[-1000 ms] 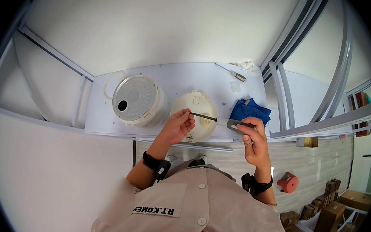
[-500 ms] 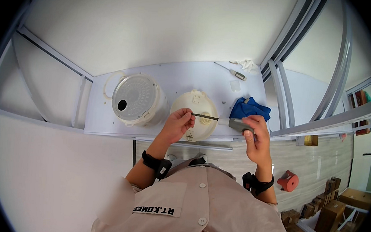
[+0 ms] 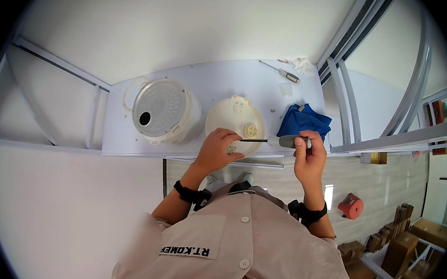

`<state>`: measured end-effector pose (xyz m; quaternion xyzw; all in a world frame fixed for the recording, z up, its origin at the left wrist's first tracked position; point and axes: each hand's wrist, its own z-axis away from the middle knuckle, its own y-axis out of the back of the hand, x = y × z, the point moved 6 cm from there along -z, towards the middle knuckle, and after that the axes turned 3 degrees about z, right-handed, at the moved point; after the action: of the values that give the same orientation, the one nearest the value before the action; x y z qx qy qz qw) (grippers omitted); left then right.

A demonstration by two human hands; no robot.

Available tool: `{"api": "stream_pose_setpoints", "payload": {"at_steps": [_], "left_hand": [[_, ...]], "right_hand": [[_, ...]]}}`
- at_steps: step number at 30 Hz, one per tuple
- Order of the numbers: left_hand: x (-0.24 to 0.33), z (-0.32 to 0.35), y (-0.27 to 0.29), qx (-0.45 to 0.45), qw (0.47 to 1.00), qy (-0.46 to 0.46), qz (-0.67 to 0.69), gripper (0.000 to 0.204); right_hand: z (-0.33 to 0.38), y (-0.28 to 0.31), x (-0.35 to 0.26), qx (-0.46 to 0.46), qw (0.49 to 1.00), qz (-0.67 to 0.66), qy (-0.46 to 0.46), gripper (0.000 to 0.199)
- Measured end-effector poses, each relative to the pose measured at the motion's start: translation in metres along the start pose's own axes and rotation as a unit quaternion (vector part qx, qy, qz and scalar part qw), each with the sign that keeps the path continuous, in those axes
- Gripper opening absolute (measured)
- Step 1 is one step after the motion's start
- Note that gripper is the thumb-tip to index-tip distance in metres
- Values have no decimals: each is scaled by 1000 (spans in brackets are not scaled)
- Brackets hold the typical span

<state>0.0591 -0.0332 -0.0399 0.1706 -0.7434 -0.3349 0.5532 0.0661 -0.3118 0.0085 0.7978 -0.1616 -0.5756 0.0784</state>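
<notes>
A blue cloth [image 3: 304, 121], a spare screwdriver [image 3: 287, 74] and a crumpled white rag [image 3: 303, 64] lie on the white table [image 3: 211, 85].

Round lid [image 3: 233, 120], frame centre: cream plastic, smooth, matt. Screwdriver [image 3: 274, 141]: dark metal shaft, grey handle. Cloth [image 3: 303, 121], right of centre: blue, soft, crumpled. Cooker body [image 3: 160, 110], left of centre: white plastic, smooth.

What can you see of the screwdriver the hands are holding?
The screwdriver has a grey handle and a thin dark shaft. It lies roughly level above the white shelf. The right hand grips the handle; the left hand pinches the shaft's tip end over the cream round cover. The tip itself is hidden behind the fingers. A blue cloth lies just behind the handle.
</notes>
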Motion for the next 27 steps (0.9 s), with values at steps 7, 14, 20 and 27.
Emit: {"api": "stream_pose_setpoints", "payload": {"at_steps": [7,14,20,27], "left_hand": [[-5,14,-10,-75,989,-61,-114,81],[-15,20,-17,-86,982,-90,-145,68],[-29,21,-22,-35,982,-112,-145,48],[-37,20,-23,-33,988,-114,-104,46]], "right_hand": [[14,-12,-6,8,999,31,19,14],[32,-24,-13,35,997,60,19,14],[44,-36,-29,51,994,97,20,17],[53,-45,-50,61,989,130,25,18]]}}
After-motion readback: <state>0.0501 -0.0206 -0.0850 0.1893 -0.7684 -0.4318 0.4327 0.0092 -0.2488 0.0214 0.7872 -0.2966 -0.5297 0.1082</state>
